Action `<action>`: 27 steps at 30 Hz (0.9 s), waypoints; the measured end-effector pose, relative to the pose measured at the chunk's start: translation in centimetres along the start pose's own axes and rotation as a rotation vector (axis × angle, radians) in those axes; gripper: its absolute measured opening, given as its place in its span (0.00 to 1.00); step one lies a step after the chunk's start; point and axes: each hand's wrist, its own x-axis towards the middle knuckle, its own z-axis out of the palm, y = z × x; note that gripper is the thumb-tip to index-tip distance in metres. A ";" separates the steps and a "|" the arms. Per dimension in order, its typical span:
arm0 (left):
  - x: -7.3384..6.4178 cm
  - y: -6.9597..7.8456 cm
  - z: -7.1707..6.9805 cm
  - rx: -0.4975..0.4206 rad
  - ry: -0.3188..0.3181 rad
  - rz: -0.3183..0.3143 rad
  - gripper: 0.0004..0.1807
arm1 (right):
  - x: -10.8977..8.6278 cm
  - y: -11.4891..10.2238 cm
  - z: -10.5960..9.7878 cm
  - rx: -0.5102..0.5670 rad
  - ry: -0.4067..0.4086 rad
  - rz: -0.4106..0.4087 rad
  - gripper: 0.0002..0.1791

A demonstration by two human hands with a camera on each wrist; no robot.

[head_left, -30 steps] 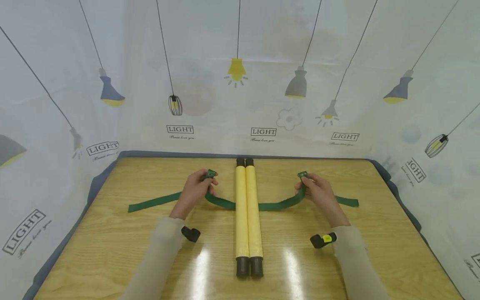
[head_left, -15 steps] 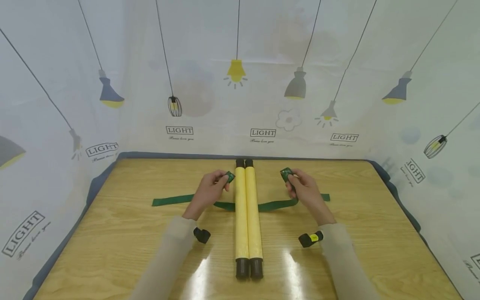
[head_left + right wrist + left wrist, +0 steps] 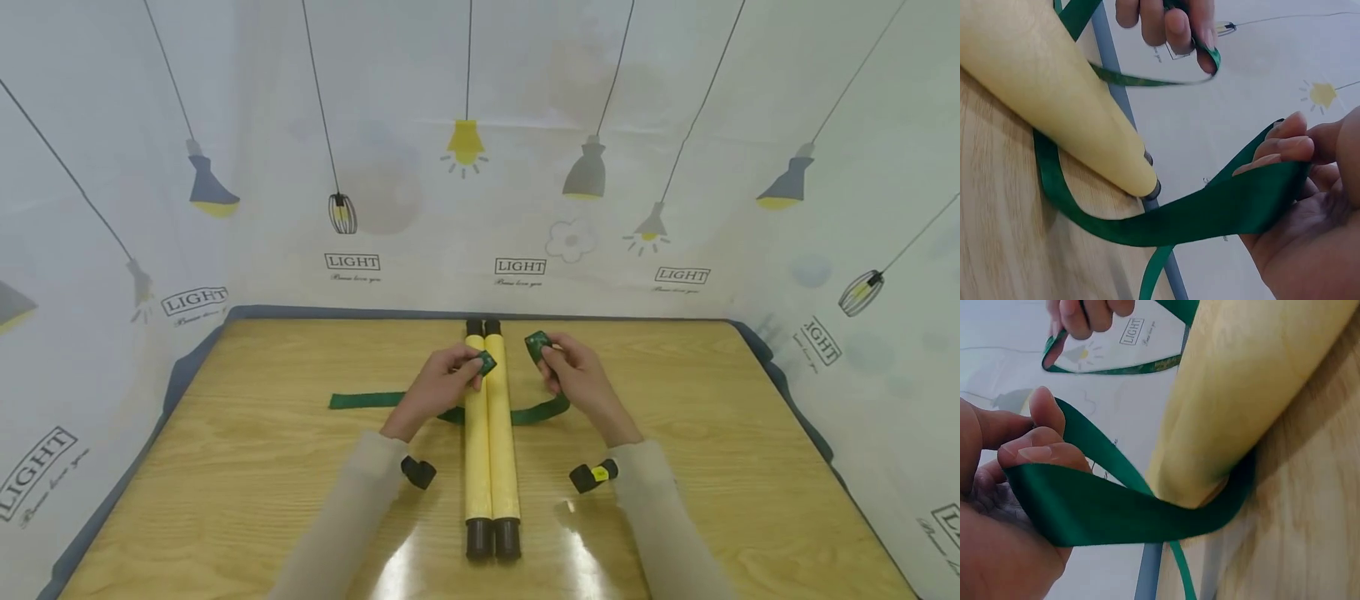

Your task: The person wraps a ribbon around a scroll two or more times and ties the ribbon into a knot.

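Observation:
Two yellow rolls (image 3: 491, 467) with dark end caps lie side by side, lengthwise on the table. A green ribbon (image 3: 540, 413) runs beneath them and rises on both sides to the hands. My left hand (image 3: 435, 382) pinches a loop of the ribbon between thumb and fingers, just above the left roll. On the right, my right hand (image 3: 581, 375) pinches another loop, a short way off the right roll. In the left wrist view the ribbon (image 3: 1116, 506) bends round the fingers and passes under a roll. The right wrist view shows the ribbon (image 3: 1210, 209) held likewise.
The wooden table (image 3: 247, 467) has a dark blue edging at its back and sides. A white curtain (image 3: 420, 192) printed with lamps stands behind it. One loose ribbon tail lies on the table at left. Each wrist wears a small black camera (image 3: 592, 476).
Both hands have moved inward with their ribbon loops, the left one now over the left roll. The left ribbon tail has been drawn toward the rolls; the right tail is no longer visible in the head view.

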 end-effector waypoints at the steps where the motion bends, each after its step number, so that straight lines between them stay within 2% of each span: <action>1: 0.1 0.0 0.2 -0.005 -0.013 0.000 0.13 | 0.0 -0.1 0.2 -0.002 -0.007 -0.003 0.16; 9: 0.2 0.3 1.5 -0.041 -0.118 -0.009 0.14 | -0.1 -1.0 1.6 -0.007 -0.086 -0.023 0.16; 16: 0.0 0.5 1.9 -0.002 -0.184 -0.009 0.16 | -0.2 -1.3 1.9 -0.061 -0.199 -0.056 0.17; 20: 0.0 0.6 1.9 -0.015 -0.168 0.003 0.18 | -0.2 -1.3 1.9 -0.140 -0.257 -0.082 0.17; 27: 0.0 0.4 2.2 -0.033 -0.059 0.017 0.22 | -0.5 -1.2 1.8 -0.228 -0.347 -0.039 0.16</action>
